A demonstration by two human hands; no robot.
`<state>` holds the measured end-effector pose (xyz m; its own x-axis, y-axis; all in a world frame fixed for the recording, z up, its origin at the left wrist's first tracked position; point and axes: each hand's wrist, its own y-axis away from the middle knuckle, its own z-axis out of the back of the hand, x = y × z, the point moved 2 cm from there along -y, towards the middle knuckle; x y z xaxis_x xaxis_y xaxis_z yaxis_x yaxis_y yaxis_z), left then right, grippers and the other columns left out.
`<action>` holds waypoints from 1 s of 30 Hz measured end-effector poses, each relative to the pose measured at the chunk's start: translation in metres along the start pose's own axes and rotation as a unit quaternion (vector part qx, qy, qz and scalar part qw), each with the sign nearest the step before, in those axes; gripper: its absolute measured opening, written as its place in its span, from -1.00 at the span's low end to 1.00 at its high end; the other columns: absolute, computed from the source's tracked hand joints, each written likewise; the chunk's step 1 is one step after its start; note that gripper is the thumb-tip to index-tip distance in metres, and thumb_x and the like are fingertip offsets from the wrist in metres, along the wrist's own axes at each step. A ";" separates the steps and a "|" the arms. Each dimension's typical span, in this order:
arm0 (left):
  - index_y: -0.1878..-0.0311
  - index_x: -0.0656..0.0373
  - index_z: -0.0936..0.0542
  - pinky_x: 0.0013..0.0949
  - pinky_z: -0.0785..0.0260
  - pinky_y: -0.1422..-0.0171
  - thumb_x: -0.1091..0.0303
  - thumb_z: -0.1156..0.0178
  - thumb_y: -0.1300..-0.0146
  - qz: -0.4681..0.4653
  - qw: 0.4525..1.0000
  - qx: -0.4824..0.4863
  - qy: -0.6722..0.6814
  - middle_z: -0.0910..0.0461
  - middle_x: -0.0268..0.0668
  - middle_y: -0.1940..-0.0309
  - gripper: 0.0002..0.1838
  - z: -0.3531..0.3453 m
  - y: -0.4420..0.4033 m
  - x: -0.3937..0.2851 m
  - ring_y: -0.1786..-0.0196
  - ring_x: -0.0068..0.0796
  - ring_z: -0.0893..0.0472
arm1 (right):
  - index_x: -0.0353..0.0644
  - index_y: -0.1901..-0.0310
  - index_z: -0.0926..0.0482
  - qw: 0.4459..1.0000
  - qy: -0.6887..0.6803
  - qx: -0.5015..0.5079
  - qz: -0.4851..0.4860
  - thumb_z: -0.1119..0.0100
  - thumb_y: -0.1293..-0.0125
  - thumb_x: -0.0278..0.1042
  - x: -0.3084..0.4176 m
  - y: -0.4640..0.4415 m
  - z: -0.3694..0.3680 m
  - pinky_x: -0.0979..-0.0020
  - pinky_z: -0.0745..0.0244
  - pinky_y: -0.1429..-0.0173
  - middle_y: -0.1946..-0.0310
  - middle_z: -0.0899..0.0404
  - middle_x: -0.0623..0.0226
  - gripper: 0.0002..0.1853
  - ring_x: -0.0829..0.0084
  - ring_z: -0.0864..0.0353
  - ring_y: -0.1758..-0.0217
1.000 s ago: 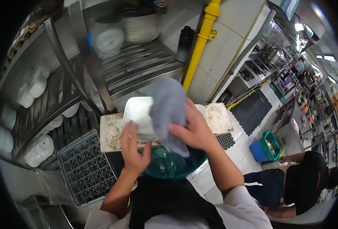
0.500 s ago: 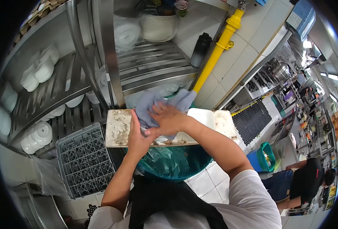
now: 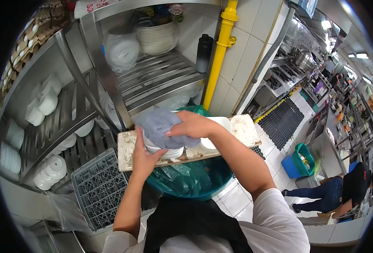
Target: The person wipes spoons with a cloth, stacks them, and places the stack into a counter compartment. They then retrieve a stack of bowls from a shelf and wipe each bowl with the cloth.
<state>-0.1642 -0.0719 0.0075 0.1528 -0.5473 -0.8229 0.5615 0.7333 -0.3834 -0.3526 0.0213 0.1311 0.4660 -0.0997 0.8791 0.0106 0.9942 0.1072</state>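
Note:
A stack of white dishes sits on a worn white board. My left hand holds the stack's left side, with the thumb along its near edge and the fingers up the far side. A crumpled grey-blue cloth covers most of the stack's top. My right hand is closed on this cloth and presses it on the dishes. Just right of it is a second pile of white dishes, partly hidden by my right wrist.
Under the board stands a green bin lined with a plastic bag. A grey dish rack is at the left, beside metal shelves of white crockery. A yellow pipe runs up the wall. At the right, a person stands near a blue bin.
My right hand has turned from lying flat on the cloth to gripping it. The cloth is more bunched and the dishes' near edges show more. The camera view has shifted.

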 end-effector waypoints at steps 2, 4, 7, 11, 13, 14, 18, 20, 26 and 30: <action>-0.44 0.26 -0.32 -0.16 -0.13 -0.52 0.29 -0.53 0.00 -0.041 0.994 0.021 -0.094 -0.28 0.09 -0.43 -0.08 0.015 -0.006 -0.001 -0.47 0.02 -0.30 | -0.29 -0.19 -0.53 0.996 -0.093 -0.010 0.016 -0.37 -0.19 -0.10 -0.022 0.018 0.013 0.34 -0.44 -0.20 0.00 -0.66 0.15 -0.40 0.31 -0.61 -0.07; -0.12 0.16 -0.67 -0.03 0.00 -0.58 0.23 -0.46 -0.08 -0.164 0.952 0.113 -0.232 -0.30 0.04 -0.42 -0.49 0.026 -0.013 -0.008 -0.50 0.03 -0.24 | -0.31 -0.24 -0.49 0.982 -0.187 -0.020 0.030 -0.37 -0.20 -0.13 -0.040 0.042 0.023 0.34 -0.42 -0.24 -0.05 -0.64 0.19 -0.37 0.33 -0.59 -0.13; 0.14 0.11 -0.74 0.09 0.07 -0.59 0.24 -0.36 -0.18 -0.193 0.926 0.202 -0.254 -0.58 -0.16 -0.17 -0.77 0.034 -0.028 -0.024 -0.42 -0.11 -0.38 | -0.36 -0.25 -0.47 0.948 -0.304 -0.086 0.038 -0.35 -0.24 -0.17 -0.063 0.092 0.027 0.35 -0.42 -0.25 -0.09 -0.61 0.23 -0.38 0.39 -0.57 -0.10; 0.20 0.17 -0.71 0.03 -0.13 -0.52 0.29 -0.28 -0.25 -0.198 0.918 0.277 -0.204 -0.71 -0.26 0.08 -0.83 0.033 -0.036 -0.034 -0.16 -0.19 -0.60 | -0.39 -0.35 -0.33 0.888 -0.422 -0.185 0.011 -0.32 -0.22 -0.25 -0.102 0.148 0.011 0.29 -0.37 -0.35 -0.21 -0.51 0.12 -0.29 0.28 -0.52 -0.22; 0.16 0.21 -0.69 -0.10 -0.40 -0.31 0.33 -0.24 -0.28 -0.210 0.908 0.312 -0.186 -0.71 -0.21 0.09 -0.82 0.034 -0.043 -0.039 0.02 -0.14 -0.66 | -0.39 -0.41 -0.24 0.845 -0.489 -0.216 0.020 -0.32 -0.21 -0.29 -0.123 0.171 0.000 0.23 -0.32 -0.42 -0.29 -0.44 0.07 -0.23 0.21 -0.46 -0.32; 0.16 0.21 -0.69 -0.10 -0.40 -0.31 0.33 -0.24 -0.28 -0.213 0.904 0.321 -0.185 -0.71 -0.21 0.09 -0.82 0.032 -0.043 -0.044 0.02 -0.14 -0.66 | -0.39 -0.41 -0.24 0.840 -0.493 -0.224 0.019 -0.32 -0.21 -0.29 -0.134 0.180 -0.008 0.23 -0.32 -0.42 -0.29 -0.44 0.07 -0.23 0.21 -0.46 -0.32; 0.14 0.24 -0.67 -0.16 -0.48 -0.06 0.41 -0.23 -0.25 -0.164 0.902 0.333 -0.221 -0.70 -0.14 0.14 -0.83 0.032 -0.039 -0.066 0.09 -0.09 -0.67 | -0.38 -0.40 -0.24 0.800 -0.531 -0.278 0.019 -0.35 -0.20 -0.21 -0.152 0.205 -0.038 0.21 -0.31 -0.43 -0.29 -0.43 0.05 -0.20 0.19 -0.44 -0.33; 0.14 0.27 -0.67 -0.17 -0.49 0.01 0.45 -0.23 -0.22 -0.181 0.889 0.330 -0.261 -0.69 -0.11 0.16 -0.82 0.032 -0.041 -0.078 0.11 -0.06 -0.67 | -0.38 -0.41 -0.24 0.791 -0.541 -0.285 0.007 -0.37 -0.20 -0.15 -0.158 0.214 -0.049 0.22 -0.31 -0.43 -0.28 -0.43 0.04 -0.17 0.18 -0.44 -0.33; 0.01 0.24 -0.65 -0.17 -0.44 -0.14 0.42 -0.30 -0.18 -0.178 0.895 0.367 -0.182 -0.64 -0.14 0.00 -0.71 0.031 -0.050 -0.079 -0.01 -0.07 -0.62 | -0.41 -0.39 -0.25 0.739 -0.592 -0.316 0.057 -0.36 -0.18 -0.16 -0.162 0.228 -0.063 0.22 -0.36 -0.40 -0.25 -0.46 0.02 -0.18 0.17 -0.47 -0.31; -0.01 0.25 -0.66 -0.16 -0.41 -0.18 0.39 -0.31 -0.18 -0.208 0.863 0.408 -0.215 -0.60 -0.13 -0.09 -0.68 0.028 -0.059 -0.067 -0.09 -0.03 -0.57 | -0.41 -0.36 -0.29 0.768 -0.546 -0.330 -0.054 -0.35 -0.16 -0.19 -0.170 0.234 -0.060 0.21 -0.42 -0.36 -0.23 -0.48 0.00 -0.21 0.14 -0.50 -0.29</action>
<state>-0.1850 -0.0900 0.0972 -0.0116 -0.9220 -0.3870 0.9991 0.0049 -0.0416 -0.3765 0.2737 -0.0209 -0.5849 0.2007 0.7859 0.6111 0.7461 0.2644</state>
